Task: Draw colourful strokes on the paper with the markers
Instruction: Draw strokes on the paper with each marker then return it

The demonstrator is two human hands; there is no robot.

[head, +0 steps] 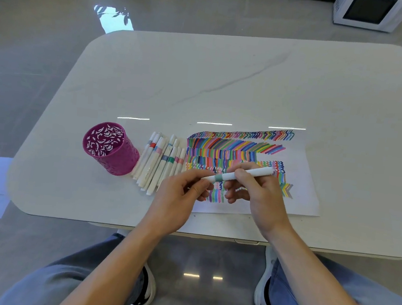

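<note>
Under the right hand (258, 190), strokes on paper (300, 187) partly hidden. White marker (242, 174) with grey-green band, pinched by both; left hand (180, 195) grasping its capped end.

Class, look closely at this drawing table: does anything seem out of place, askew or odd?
One thing stands out: the purple pen holder stands without a single marker in it, while the markers lie in a loose pile on the table beside it. The paper also sits slightly askew to the table edge. Nothing looks spilled or damaged.
</note>
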